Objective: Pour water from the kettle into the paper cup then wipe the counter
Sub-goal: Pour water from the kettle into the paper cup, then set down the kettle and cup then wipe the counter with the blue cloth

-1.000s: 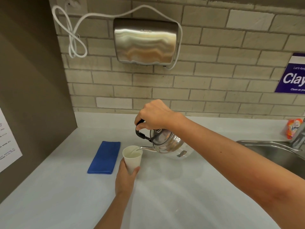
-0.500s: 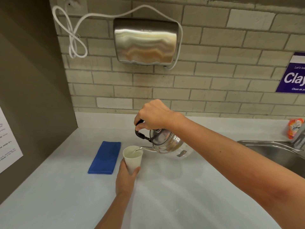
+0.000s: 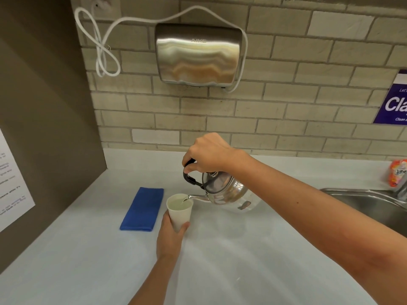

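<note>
My right hand (image 3: 209, 154) grips the black handle of a shiny steel kettle (image 3: 226, 193), which is tilted to the left above the counter. Its spout reaches over the rim of a white paper cup (image 3: 179, 211), and water shows inside the cup. My left hand (image 3: 170, 237) is wrapped around the lower part of the cup from the near side. A folded blue cloth (image 3: 143, 209) lies flat on the pale counter (image 3: 88, 260) just left of the cup.
A steel sink (image 3: 372, 202) is set into the counter at the right, with an orange packet (image 3: 397, 176) behind it. A metal hand dryer (image 3: 198, 55) hangs on the brick wall. A brown side panel (image 3: 44, 128) bounds the counter on the left.
Hands, kettle and cup hold almost the same pose. The kettle stays tilted with its spout over the cup.
</note>
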`<action>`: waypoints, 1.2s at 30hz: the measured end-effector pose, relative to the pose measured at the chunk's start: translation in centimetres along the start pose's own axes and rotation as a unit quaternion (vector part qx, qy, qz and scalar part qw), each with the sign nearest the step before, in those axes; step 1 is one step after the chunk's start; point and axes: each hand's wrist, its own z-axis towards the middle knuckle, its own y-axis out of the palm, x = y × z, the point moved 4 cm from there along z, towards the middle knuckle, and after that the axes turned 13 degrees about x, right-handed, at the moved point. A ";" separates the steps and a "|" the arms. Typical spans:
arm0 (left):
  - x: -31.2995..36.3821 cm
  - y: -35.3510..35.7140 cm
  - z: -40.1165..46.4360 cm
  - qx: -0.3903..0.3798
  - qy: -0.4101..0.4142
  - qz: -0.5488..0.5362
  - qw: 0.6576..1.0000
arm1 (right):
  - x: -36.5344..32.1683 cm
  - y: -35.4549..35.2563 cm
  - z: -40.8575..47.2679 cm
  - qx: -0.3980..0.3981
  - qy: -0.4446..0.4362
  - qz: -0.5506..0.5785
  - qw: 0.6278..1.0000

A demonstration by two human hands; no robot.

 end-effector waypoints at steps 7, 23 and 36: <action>-0.3 -0.1 0.0 0.000 0.003 -0.008 1.000 | 4.8 0.9 -2.4 0.004 0.155 0.130 0.979; -1.2 0.4 0.5 0.013 0.007 -0.007 1.000 | 9.2 12.1 -0.3 0.134 0.357 0.270 0.884; -1.5 0.3 0.5 0.017 0.007 -0.012 1.000 | 7.5 17.5 1.8 0.123 0.383 0.290 0.868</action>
